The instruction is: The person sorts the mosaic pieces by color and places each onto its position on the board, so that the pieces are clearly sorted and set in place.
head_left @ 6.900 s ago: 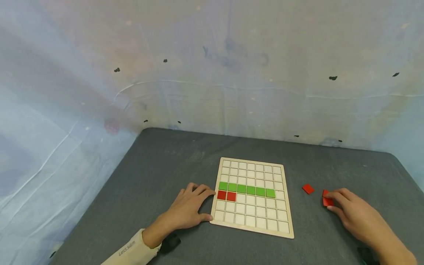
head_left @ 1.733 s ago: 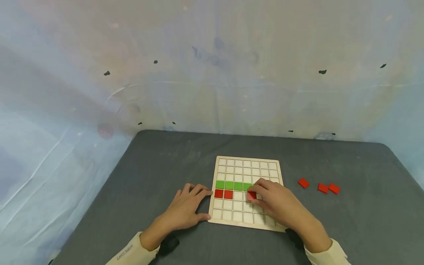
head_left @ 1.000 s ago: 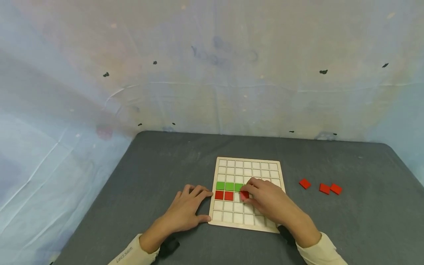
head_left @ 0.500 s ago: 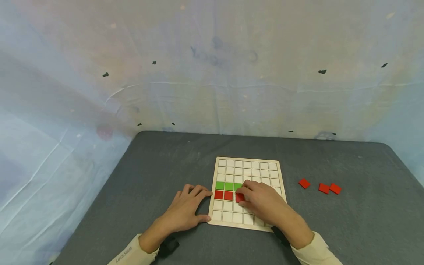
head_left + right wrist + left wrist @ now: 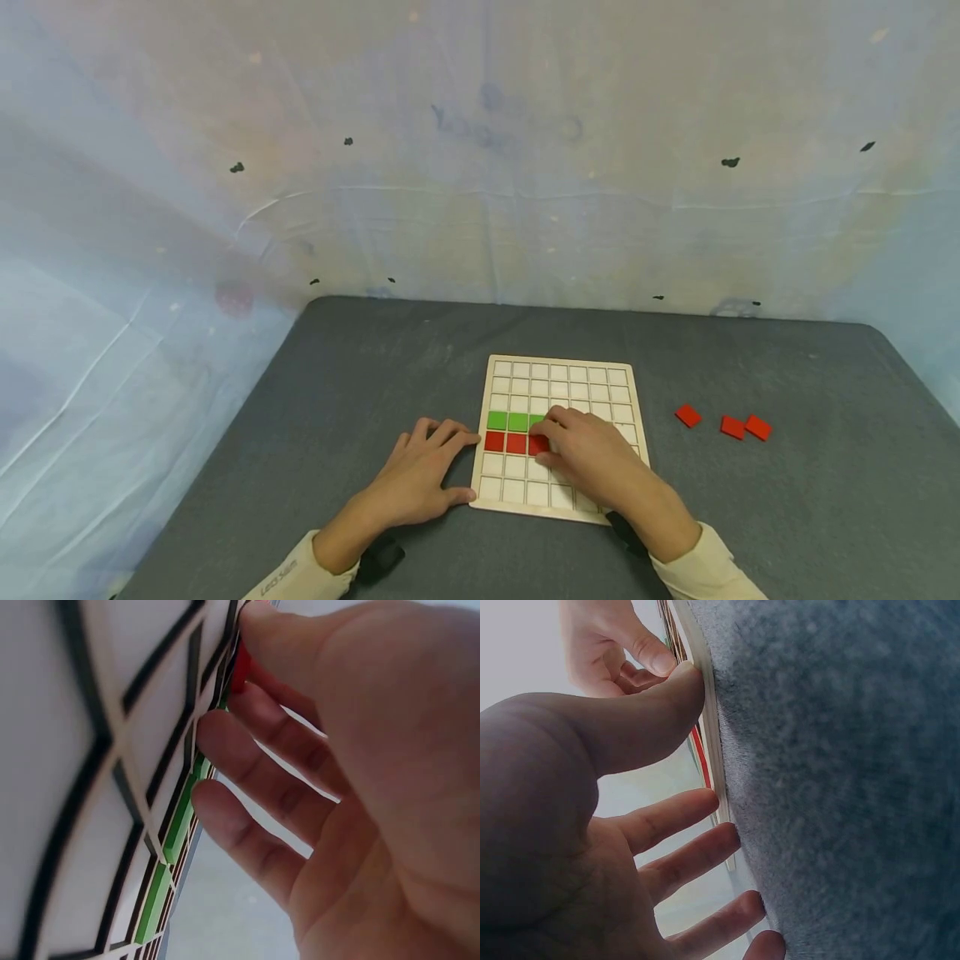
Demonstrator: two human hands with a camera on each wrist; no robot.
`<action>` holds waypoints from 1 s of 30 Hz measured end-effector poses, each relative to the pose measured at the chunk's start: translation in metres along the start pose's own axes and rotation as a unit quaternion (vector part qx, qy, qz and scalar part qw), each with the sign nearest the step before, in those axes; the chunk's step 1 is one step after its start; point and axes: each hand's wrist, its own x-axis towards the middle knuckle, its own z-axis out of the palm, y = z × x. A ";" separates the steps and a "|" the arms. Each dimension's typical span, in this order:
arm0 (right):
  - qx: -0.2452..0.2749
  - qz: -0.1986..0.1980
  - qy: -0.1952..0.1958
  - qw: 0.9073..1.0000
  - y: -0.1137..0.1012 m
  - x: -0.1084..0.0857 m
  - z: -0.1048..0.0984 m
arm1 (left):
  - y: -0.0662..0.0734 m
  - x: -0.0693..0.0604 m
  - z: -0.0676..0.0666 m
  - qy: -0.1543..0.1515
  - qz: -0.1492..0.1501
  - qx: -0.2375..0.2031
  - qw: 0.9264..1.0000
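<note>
A wooden grid board (image 5: 537, 493) lies on the dark table. Green tiles (image 5: 517, 421) fill part of one row, its right part covered by my right hand (image 5: 592, 454). In the row below, two red tiles (image 5: 505, 442) occupy the leftmost cells. Thumb and fingers of my right hand pinch a third red tile (image 5: 537, 445) at the third cell; whether it lies fully flat there I cannot tell. The right wrist view shows this red tile (image 5: 240, 669) between thumb and forefinger. My left hand (image 5: 420, 475) touches the board's left edge with spread fingers, its thumb near the lower left corner.
Three loose red tiles lie right of the board: one single tile (image 5: 687, 416), then a pair (image 5: 732, 427) side by side. The grey table (image 5: 390, 350) ends at a cloth backdrop (image 5: 495, 192) behind and at the left.
My right hand has taken a red tile from the right-hand group, carried it left over the board and lowered it to the third cell of the red row. The left hand has stayed at the edge.
</note>
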 end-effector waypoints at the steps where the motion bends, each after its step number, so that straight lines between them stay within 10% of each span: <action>1: -0.002 0.002 0.001 1.000 0.000 0.000 0.000 | 0.000 0.000 0.000 0.000 0.000 -0.001 1.000; 30: 0.015 0.013 -0.013 1.000 -0.001 0.000 0.001 | 0.002 0.001 0.001 0.001 -0.004 -0.004 1.000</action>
